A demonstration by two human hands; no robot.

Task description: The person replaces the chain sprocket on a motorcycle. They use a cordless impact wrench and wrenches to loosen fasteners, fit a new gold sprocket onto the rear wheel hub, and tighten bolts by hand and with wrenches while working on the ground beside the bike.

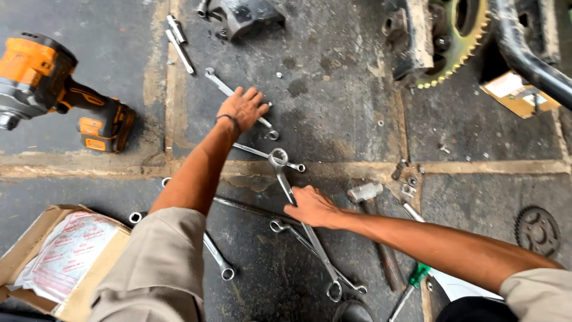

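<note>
My left hand [242,110] lies palm down on a long combination wrench [221,86] on the dark stone floor, fingers curled over its shaft. Nearer to me, my right hand [311,206] rests on a long ring wrench [285,179] that runs diagonally from a ring end by the floor joint down to another ring end. A thinner wrench [256,151] lies between the two hands. More wrenches [217,257] lie crossed under and beside my right forearm.
An orange and black impact driver [53,89] lies at the left. A hammer [375,220] and a green-handled screwdriver [411,283] lie right of my right hand. A motorcycle sprocket [459,42] and frame stand at top right; a loose sprocket [536,231] lies far right. A cardboard box [53,262] sits bottom left.
</note>
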